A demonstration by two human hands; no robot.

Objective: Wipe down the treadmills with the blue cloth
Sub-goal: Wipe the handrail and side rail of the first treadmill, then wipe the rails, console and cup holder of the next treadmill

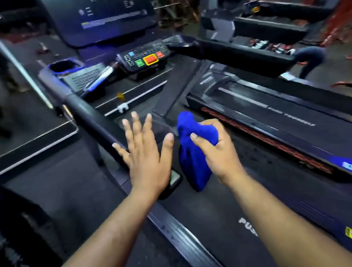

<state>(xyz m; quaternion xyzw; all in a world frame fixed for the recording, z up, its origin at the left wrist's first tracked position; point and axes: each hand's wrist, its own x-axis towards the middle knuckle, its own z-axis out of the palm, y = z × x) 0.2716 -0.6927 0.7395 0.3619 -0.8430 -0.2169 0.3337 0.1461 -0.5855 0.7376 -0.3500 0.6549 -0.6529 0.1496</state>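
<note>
My right hand (216,149) grips a bunched blue cloth (193,161) that hangs down above the dark belt of the treadmill (219,214) I stand on. My left hand (146,150) is spread flat with straight fingers, hovering by the end of the treadmill's black left handrail (90,121); whether it touches the rail I cannot tell. The console (143,57) with green, red and blue buttons sits ahead, below a large dark screen (102,14).
A second treadmill (274,113) lies to the right, with a red strip along its side. A cup holder (62,65) and a ribbed tray (84,76) sit left of the console. A crouched person (310,58) is at far right. Red gym frames stand behind.
</note>
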